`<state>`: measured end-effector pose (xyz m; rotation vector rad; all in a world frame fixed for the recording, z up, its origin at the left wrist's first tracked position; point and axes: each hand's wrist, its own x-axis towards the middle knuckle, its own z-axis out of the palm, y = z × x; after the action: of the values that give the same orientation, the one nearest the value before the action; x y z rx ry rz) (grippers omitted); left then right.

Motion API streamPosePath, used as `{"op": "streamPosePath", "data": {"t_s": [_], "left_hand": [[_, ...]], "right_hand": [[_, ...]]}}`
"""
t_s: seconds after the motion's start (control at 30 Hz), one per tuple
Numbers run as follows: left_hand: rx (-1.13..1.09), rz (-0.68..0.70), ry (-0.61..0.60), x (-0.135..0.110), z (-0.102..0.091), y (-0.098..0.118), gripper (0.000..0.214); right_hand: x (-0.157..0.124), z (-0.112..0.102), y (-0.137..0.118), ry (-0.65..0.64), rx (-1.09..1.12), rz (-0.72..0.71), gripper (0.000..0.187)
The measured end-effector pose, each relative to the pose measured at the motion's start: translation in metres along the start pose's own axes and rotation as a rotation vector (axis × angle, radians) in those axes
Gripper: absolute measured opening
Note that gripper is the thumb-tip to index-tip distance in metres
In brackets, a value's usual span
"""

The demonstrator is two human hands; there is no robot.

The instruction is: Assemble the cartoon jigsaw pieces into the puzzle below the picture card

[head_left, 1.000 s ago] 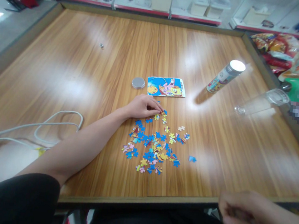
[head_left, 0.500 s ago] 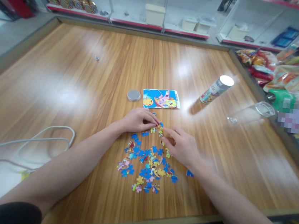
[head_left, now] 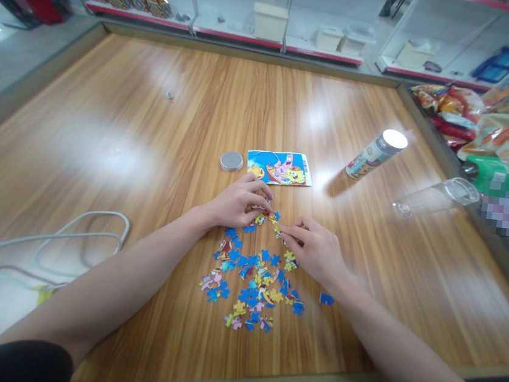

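Over a small group of jigsaw puzzle pieces (head_left: 260, 219) lies my left hand (head_left: 237, 202), its fingers apart and the fingertips touching the pieces, partly covering them. My right hand (head_left: 317, 247) pinches a small yellowish puzzle piece (head_left: 278, 228) between thumb and forefinger, at the right edge of that group. Nearer to me spreads a loose heap of blue, yellow and pink puzzle pieces (head_left: 252, 293). One blue piece (head_left: 327, 299) lies apart, by my right forearm. Just beyond my left hand is a picture card (head_left: 280, 168) with cartoon figures on blue.
A round grey lid (head_left: 231, 161) lies left of the card. To the right stand a printed cylindrical can (head_left: 371, 158) and a clear plastic bottle (head_left: 437, 198) on its side. White cable (head_left: 88, 236) loops at left. Snack bags (head_left: 457, 110) lie beyond the table's right edge.
My left hand's fingers have spread and shifted slightly up over the grouped pieces. My right thumb and forefinger have closed together at the group's right edge. The view has shifted slightly.
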<state>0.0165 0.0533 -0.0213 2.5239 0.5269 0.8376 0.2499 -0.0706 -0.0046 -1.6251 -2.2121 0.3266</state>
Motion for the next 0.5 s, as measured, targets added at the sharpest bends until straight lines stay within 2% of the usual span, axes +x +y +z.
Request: {"op": "streamPosePath", "data": {"t_s": [0.17,0.27,0.4,0.5], "left_hand": [[0.042,-0.009,-0.052,0.001,0.0,0.002,0.014],[0.037,-0.01,-0.058,0.001,0.0,0.002,0.014],[0.03,-0.02,-0.063,0.001,0.0,0.002,0.014],[0.028,-0.023,-0.063,0.001,0.0,0.002,0.013]], "right_hand": [[0.0,-0.007,0.003,0.006,0.06,-0.021,0.024],[0.0,-0.015,0.002,0.016,0.071,-0.008,0.02],[0.0,-0.024,-0.002,-0.071,0.015,0.0,0.012],[-0.002,-0.027,-0.004,-0.115,-0.03,0.006,0.018]]}}
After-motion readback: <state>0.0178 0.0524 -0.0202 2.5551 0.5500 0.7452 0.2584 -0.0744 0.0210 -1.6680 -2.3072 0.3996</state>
